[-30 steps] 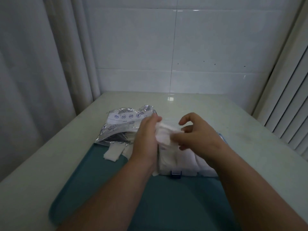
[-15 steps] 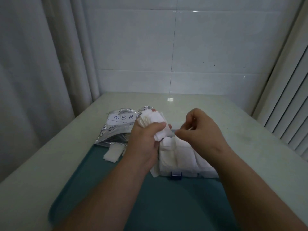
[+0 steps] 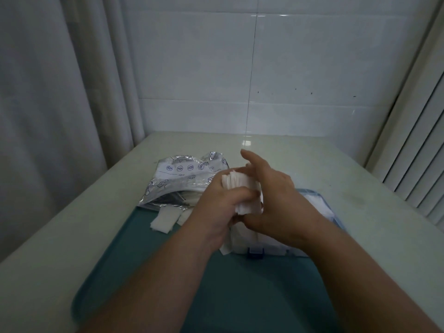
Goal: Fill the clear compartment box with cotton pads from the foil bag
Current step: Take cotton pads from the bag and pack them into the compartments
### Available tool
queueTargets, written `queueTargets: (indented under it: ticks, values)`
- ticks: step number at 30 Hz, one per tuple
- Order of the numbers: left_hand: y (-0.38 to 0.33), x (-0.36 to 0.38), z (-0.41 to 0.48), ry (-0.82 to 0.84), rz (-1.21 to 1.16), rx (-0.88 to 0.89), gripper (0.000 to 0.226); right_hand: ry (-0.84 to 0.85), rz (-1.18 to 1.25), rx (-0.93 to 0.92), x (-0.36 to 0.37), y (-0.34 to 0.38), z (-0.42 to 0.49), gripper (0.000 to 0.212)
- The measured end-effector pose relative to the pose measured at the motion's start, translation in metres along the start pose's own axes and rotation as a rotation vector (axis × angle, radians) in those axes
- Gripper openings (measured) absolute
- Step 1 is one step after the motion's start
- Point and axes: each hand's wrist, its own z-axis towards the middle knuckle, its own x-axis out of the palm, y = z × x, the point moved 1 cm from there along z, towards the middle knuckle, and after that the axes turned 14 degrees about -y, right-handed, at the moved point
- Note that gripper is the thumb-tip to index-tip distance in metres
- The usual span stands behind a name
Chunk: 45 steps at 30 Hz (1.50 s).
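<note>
Pale tiles back a cream table (image 3: 60, 236). At the middle, the left hand (image 3: 221, 205) is clenched round a thick stack of cotton pads (image 3: 242, 186) held on edge. The right hand (image 3: 276, 200) lies against the stack's right side, fingers fairly straight and forefinger lifted, squaring it rather than gripping. Both hang over the left end of the clear box (image 3: 312, 191), which already shows white inside. I read this as the loading step: next I'd lower the stack into a free compartment, though the hands hide which. Behind-left the foil bag (image 3: 182, 179) gapes, with loose pads (image 3: 163, 219) on the green tray (image 3: 216, 284).
</note>
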Motion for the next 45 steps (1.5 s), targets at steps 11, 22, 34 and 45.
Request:
queueTargets:
  ticks: [11,22,34,45]
  values:
    - [-0.001,0.001,-0.001,0.033,-0.018,-0.022,0.057,-0.032,-0.027,0.005,0.0,0.003,0.0,0.11]
    - [-0.003,0.0,-0.004,-0.12,-0.05,-0.074,0.031,0.05,0.097,0.076,-0.01,-0.002,-0.001,0.102]
    - [-0.004,0.002,0.001,-0.222,0.096,0.053,0.028,-0.1,0.47,0.557,-0.026,-0.02,0.004,0.028]
    - [-0.01,0.03,-0.002,-0.202,0.119,0.0,0.018,-0.113,0.485,0.633,-0.051,-0.026,0.008,0.011]
